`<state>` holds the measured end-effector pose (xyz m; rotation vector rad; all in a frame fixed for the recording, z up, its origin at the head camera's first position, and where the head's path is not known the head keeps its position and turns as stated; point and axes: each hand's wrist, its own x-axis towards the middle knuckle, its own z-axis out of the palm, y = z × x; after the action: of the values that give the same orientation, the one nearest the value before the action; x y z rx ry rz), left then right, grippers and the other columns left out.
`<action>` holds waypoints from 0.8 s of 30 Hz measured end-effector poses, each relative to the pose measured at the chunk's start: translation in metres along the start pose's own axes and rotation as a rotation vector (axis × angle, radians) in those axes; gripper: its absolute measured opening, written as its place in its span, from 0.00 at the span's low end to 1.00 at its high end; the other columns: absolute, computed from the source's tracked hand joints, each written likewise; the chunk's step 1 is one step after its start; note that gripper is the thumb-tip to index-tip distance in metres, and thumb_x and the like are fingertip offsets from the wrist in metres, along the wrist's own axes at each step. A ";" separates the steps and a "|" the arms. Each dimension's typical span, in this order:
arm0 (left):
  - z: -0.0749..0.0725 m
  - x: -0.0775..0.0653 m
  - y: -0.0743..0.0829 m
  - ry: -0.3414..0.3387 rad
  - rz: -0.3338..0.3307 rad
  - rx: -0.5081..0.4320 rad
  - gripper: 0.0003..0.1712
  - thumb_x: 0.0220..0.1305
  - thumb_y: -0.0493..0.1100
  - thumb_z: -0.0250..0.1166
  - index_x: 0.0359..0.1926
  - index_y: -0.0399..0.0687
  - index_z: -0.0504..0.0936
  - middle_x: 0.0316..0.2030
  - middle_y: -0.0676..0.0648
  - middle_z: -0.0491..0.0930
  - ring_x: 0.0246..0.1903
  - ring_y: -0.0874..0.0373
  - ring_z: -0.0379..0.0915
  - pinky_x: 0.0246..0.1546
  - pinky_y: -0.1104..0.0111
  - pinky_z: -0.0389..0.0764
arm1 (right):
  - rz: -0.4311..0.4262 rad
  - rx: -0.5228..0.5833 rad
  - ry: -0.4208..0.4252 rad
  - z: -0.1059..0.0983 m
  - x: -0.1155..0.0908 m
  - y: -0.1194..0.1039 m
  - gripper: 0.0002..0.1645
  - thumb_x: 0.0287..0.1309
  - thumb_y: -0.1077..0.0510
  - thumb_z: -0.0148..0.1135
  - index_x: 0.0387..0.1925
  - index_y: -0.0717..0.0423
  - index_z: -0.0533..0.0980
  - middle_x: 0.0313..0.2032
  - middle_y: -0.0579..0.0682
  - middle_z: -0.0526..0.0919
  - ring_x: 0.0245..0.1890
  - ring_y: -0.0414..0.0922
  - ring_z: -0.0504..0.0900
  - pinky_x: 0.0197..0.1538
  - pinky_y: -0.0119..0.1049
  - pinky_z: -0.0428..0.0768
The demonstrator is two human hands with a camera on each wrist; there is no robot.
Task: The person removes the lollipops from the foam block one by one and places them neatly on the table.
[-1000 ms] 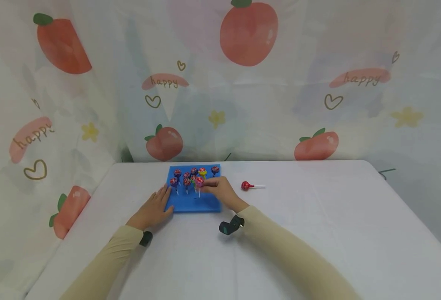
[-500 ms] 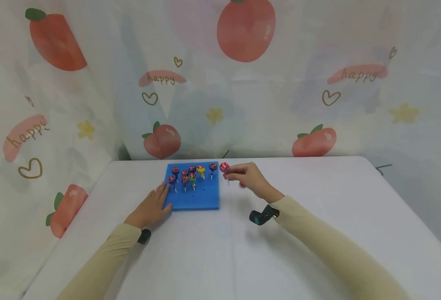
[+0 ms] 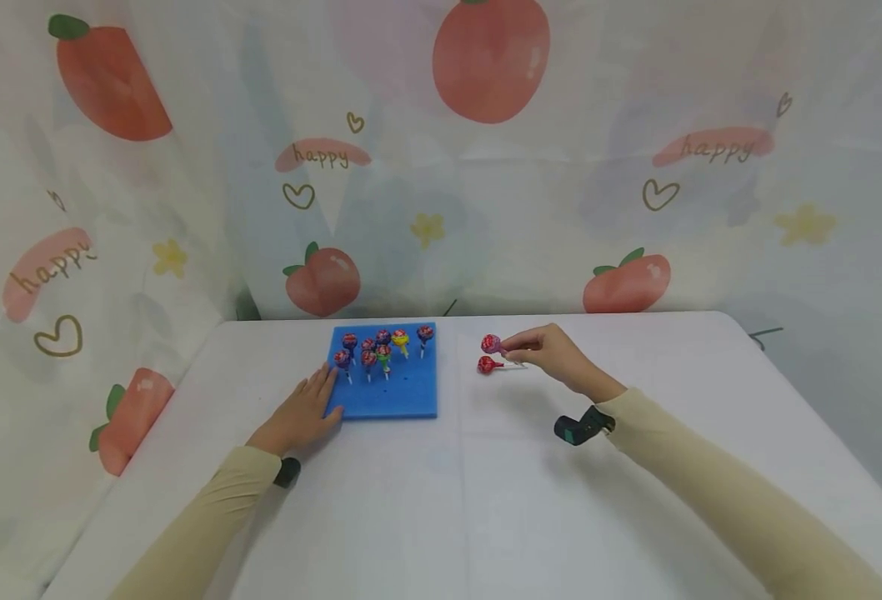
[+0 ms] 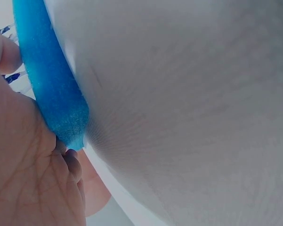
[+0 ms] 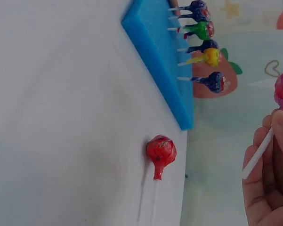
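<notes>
My right hand (image 3: 561, 358) pinches a pink lollipop (image 3: 491, 344) by its white stick just under the wrapped head, held above the table. Just below it a red lollipop (image 3: 486, 365) lies flat on the table, its stick pointing right; the right wrist view shows it clear of the fingers. To the left, a blue foam block (image 3: 403, 402) holds several upright lollipops, among them a yellow one (image 3: 401, 339) and a green one (image 3: 384, 353). Flat on the table, my left hand (image 3: 298, 415) touches the block's left edge with straight fingers.
A white cloth covers the table (image 3: 426, 508). Its far edge meets a hanging curtain (image 3: 516, 217) printed with peaches and hearts. The block's near part shows small holes.
My right hand has drawn the pink lollipop out of the foam block and carried it rightward, over to the red lollipop. The left hand stays at the block's edge.
</notes>
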<state>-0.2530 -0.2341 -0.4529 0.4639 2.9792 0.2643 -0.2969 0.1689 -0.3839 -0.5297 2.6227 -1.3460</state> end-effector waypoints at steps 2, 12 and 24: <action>0.000 0.000 0.000 0.004 0.004 -0.002 0.40 0.69 0.51 0.47 0.71 0.30 0.45 0.72 0.31 0.41 0.72 0.36 0.40 0.71 0.46 0.47 | 0.011 -0.020 -0.007 -0.002 -0.002 0.006 0.17 0.58 0.59 0.63 0.48 0.63 0.80 0.46 0.60 0.84 0.42 0.47 0.80 0.50 0.46 0.81; 0.000 0.001 -0.001 -0.015 -0.003 0.005 0.42 0.70 0.54 0.46 0.72 0.32 0.43 0.73 0.33 0.39 0.72 0.38 0.38 0.71 0.47 0.45 | 0.045 -0.067 -0.033 0.002 -0.002 0.036 0.13 0.56 0.61 0.64 0.43 0.59 0.83 0.43 0.57 0.85 0.40 0.45 0.80 0.42 0.31 0.79; -0.001 0.000 0.001 -0.011 -0.007 -0.002 0.41 0.69 0.52 0.46 0.71 0.31 0.44 0.73 0.32 0.40 0.72 0.37 0.39 0.71 0.46 0.46 | -0.021 -0.064 -0.052 0.023 0.008 0.056 0.10 0.52 0.64 0.66 0.38 0.62 0.84 0.41 0.60 0.86 0.42 0.45 0.81 0.37 0.24 0.76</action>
<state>-0.2528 -0.2333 -0.4520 0.4531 2.9687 0.2634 -0.3119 0.1786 -0.4428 -0.5944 2.6329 -1.2401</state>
